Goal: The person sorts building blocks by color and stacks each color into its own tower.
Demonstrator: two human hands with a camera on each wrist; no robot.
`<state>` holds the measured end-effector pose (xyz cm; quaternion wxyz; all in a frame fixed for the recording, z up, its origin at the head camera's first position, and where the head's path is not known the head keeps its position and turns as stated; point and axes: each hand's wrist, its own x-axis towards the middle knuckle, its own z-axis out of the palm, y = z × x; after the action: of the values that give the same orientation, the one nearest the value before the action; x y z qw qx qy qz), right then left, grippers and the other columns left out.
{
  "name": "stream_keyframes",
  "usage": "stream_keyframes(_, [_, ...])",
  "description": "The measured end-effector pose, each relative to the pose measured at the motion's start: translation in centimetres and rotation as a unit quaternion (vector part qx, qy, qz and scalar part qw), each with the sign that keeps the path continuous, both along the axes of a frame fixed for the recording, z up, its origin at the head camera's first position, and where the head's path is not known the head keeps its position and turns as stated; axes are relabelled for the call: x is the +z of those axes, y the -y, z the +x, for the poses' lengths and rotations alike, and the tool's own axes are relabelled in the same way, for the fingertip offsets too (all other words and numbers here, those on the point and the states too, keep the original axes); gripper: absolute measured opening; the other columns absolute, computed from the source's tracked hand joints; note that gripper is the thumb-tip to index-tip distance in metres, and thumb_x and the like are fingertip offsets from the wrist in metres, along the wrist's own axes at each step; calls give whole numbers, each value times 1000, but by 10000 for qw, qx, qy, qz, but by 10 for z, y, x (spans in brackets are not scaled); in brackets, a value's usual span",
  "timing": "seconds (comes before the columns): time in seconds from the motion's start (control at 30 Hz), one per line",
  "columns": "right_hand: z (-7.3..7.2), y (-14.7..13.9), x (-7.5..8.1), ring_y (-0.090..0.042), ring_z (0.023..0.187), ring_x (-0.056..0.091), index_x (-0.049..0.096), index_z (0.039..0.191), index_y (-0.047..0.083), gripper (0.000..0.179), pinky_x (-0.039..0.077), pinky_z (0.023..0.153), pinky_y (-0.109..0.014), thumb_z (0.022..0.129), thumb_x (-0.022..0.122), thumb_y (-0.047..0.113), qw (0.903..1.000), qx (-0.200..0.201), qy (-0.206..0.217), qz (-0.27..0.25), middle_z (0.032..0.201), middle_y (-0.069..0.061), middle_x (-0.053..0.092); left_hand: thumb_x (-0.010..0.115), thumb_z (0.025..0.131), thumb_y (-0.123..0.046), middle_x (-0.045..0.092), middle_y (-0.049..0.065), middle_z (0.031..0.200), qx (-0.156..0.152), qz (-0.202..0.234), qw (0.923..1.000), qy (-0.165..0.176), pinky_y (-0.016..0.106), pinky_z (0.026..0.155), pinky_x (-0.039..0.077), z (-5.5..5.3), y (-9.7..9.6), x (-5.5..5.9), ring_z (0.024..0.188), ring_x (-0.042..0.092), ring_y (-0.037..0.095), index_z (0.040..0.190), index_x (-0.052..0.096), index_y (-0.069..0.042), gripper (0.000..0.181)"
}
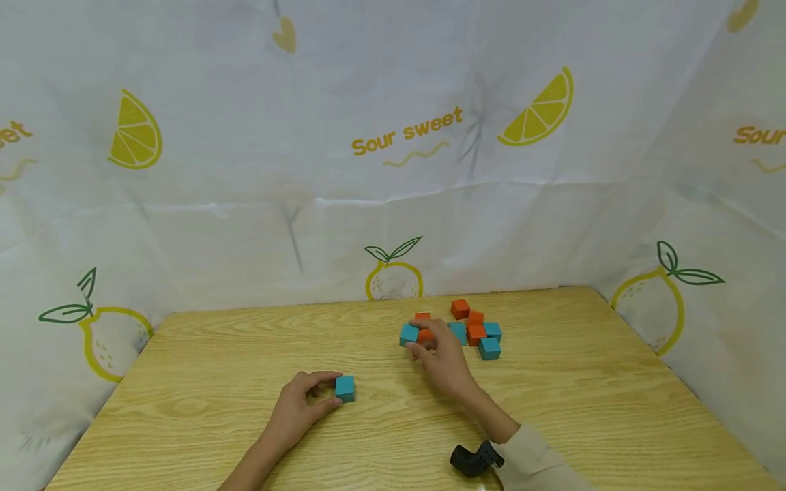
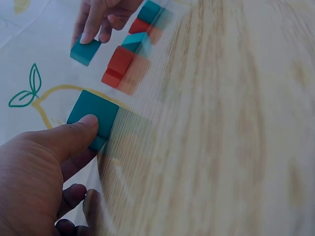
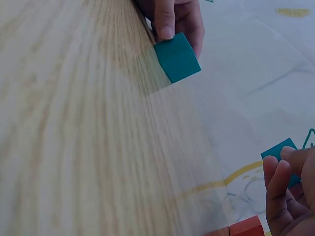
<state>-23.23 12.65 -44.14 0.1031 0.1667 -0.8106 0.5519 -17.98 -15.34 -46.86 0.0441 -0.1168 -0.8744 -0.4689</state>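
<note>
On the left part of the wooden table, my left hand pinches a blue cube between thumb and fingers. That cube rests on the tabletop in the left wrist view, the thumb pressed against one face. Farther forward and to the right, my right hand pinches a second blue cube, raised off the table. The right wrist view shows this cube between thumb and fingertips. Orange-red blocks show just behind the right fingers, partly hidden by them.
Several loose cubes lie in a cluster right of my right hand, among them a red cube and a blue cube. A black curved object sits by the right sleeve. A white lemon-print cloth stands along the table's back and sides.
</note>
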Motion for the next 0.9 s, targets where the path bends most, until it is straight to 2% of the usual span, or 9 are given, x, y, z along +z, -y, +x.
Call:
stream_keyframes(0.37, [13, 16, -9, -22, 72, 63, 56, 128, 11, 38, 48, 55, -28, 91, 64, 7, 9988, 476, 123, 14, 123, -7, 49, 82, 74, -25, 57, -4, 88, 14, 11, 10000, 23, 26, 66, 39, -1, -1, -3, 77, 44, 16, 114, 70, -21, 42])
stream_keyframes(0.53, [26, 25, 3, -32, 73, 64, 54, 127, 1, 36, 48, 58, -27, 91, 61, -2, 9971, 742, 142, -63, 123, -15, 49, 82, 74, -26, 58, -5, 90, 37, 25, 10000, 33, 26, 67, 40, 0, -1, -4, 78, 45, 16, 114, 70, -24, 41])
stream_keyframes(0.7, [40, 32, 18, -36, 72, 63, 54, 126, -2, 36, 49, 56, -28, 91, 60, -4, 9939, 1048, 326, -137, 117, -19, 49, 82, 74, -25, 57, -5, 90, 72, 5, 10000, 41, 26, 68, 40, 1, 0, -3, 79, 45, 17, 113, 70, -24, 41])
stream_keyframes(0.9, [45, 38, 20, -39, 71, 62, 54, 125, 0, 35, 51, 54, -31, 91, 60, -5, 9902, 1268, 552, -197, 117, -20, 48, 82, 74, -24, 57, -4, 88, 70, -6, 10000, 67, 26, 67, 40, 0, -1, 1, 78, 45, 17, 113, 71, -22, 41])
